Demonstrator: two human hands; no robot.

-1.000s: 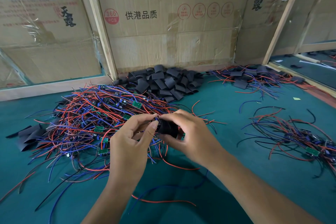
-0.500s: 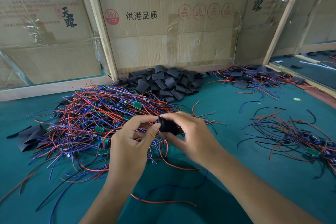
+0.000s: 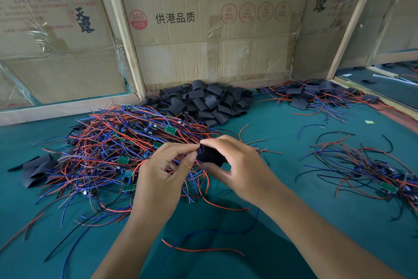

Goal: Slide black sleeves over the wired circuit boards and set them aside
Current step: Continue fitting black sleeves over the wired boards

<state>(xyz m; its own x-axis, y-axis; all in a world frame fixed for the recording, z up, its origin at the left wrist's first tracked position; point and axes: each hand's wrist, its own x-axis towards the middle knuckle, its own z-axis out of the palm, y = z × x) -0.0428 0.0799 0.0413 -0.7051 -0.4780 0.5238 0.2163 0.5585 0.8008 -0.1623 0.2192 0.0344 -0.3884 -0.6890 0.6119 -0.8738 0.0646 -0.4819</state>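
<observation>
Here, at the centre of the frame, the right hand point(image 3: 239, 165) holds a black sleeve point(image 3: 211, 157), fingers curled over its top and thumb beneath, while the left hand point(image 3: 162, 174) pinches at the sleeve's open left end with thumb and forefinger closed on what appears to be the wired circuit board being fed in; the board itself is hidden by the fingers and cannot be confirmed. Red and blue leads point(image 3: 199, 186) trail down from the grip toward the green counter point(image 3: 282, 143). The step is judged to be mid-insertion. To do it well, the right-hand grip should stay light enough that the sleeve mouth remains open, and the board should enter square to the opening, with the leads drawn straight behind so that none folds back inside. Just behind the hands, centre left, lies the tangle of unsleeved boards point(image 3: 126, 143); loose wires there could snag the trailing leads, so lifting the work slightly clear seems prudent. At upper centre, against the cardboard panel point(image 3: 214, 36), sits the heap of empty sleeves point(image 3: 203, 100). At upper right a group of sleeved boards point(image 3: 316, 95) marks the likely set-aside place; a further wire bundle point(image 3: 371, 170) lies at right.
</observation>
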